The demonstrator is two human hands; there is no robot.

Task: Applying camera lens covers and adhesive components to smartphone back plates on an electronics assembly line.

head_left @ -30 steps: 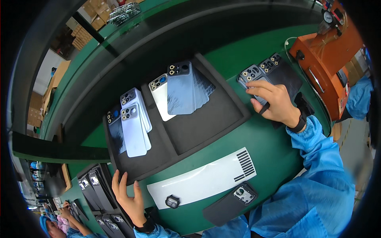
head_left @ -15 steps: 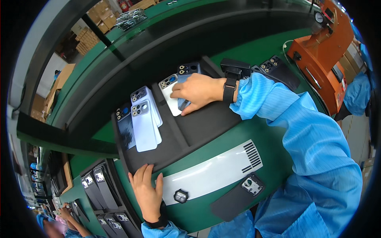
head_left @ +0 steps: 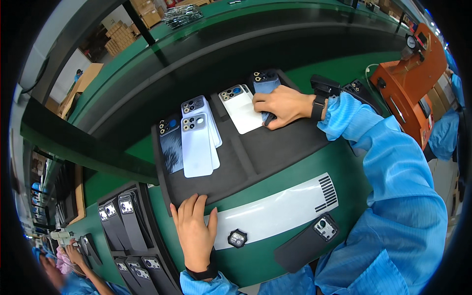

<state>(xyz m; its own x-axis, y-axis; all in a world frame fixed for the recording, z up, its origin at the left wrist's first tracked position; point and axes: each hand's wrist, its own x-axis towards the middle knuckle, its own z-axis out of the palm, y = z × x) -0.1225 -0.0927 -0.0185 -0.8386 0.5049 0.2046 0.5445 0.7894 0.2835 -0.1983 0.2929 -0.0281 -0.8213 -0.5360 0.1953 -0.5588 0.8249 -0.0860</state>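
My right hand (head_left: 286,106) is over the right side of a black foam tray (head_left: 223,189), its fingers and thumb closed round the lower part of a blue phone back cover (head_left: 266,85). The palm hides most of that cover; its camera end shows beyond the fingers. Just left of it lies a white phone back cover (head_left: 242,109). In the tray's left section are stacked pale lilac covers (head_left: 197,147) and a dark patterned cover (head_left: 171,150). My left hand (head_left: 194,231), fingers extended and holding nothing, rests at the tray's near edge beside a white strip (head_left: 275,206).
A small black octagonal piece (head_left: 237,238) lies on the strip, with a dark phone cover (head_left: 307,243) nearby. Left stands another tray (head_left: 160,246) of dark covers. An orange machine (head_left: 405,93) is at right. Another person's hand (head_left: 76,254) shows lower left.
The view has shifted, so the scene sits further right. My right hand has moved right across the tray, uncovering more of the white cover. My left hand stays by the tray edge.
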